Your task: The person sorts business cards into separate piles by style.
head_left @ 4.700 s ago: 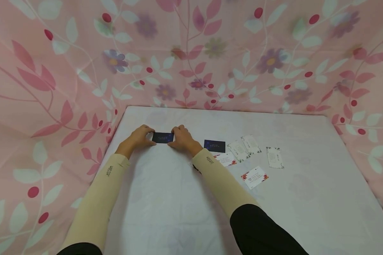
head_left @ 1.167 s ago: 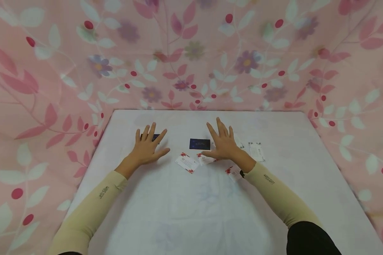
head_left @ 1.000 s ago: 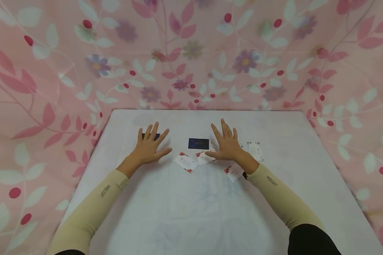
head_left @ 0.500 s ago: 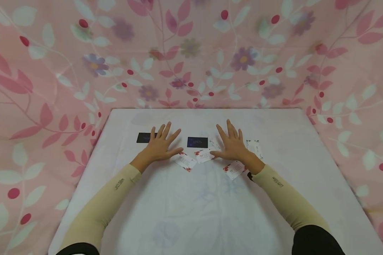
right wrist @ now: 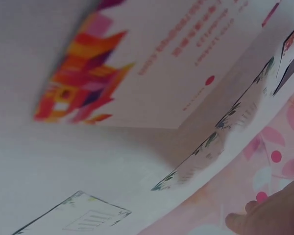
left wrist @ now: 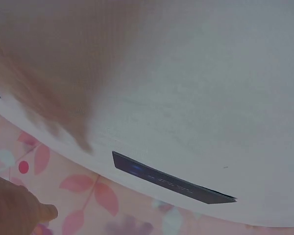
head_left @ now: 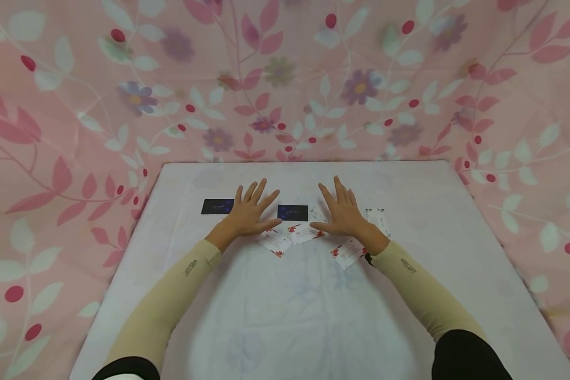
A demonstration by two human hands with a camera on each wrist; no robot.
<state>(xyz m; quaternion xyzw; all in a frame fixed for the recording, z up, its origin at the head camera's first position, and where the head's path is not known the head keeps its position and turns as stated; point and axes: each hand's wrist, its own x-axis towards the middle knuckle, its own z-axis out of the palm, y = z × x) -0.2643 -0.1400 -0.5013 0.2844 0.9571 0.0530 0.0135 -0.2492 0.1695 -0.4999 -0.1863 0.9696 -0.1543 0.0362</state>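
My left hand (head_left: 249, 214), fingers spread, hovers between two black cards and holds nothing. One black card (head_left: 217, 206) lies to its left; the other black card (head_left: 292, 212) is to its right. Its thumb overlaps a white card with red corners (head_left: 273, 244). My right hand (head_left: 344, 214), also spread and holding nothing, is over the cards at right. Its thumb overlaps a second red-cornered card (head_left: 305, 233), and a third red-cornered card (head_left: 348, 253) lies below its wrist. In the left wrist view, the left black card (left wrist: 171, 178) shows a doubled edge at one end.
White cards with leafy borders lie around the right hand: one leafy card (head_left: 377, 219) beside its wrist, another leafy card (head_left: 318, 214) partly hidden. The white-covered table (head_left: 285, 316) meets a pink floral cloth (head_left: 285, 79) at the back.
Earlier both hands held a black card at the left; they have let go and it lies there. The right hand went right, and the left hand then slid right off that card.
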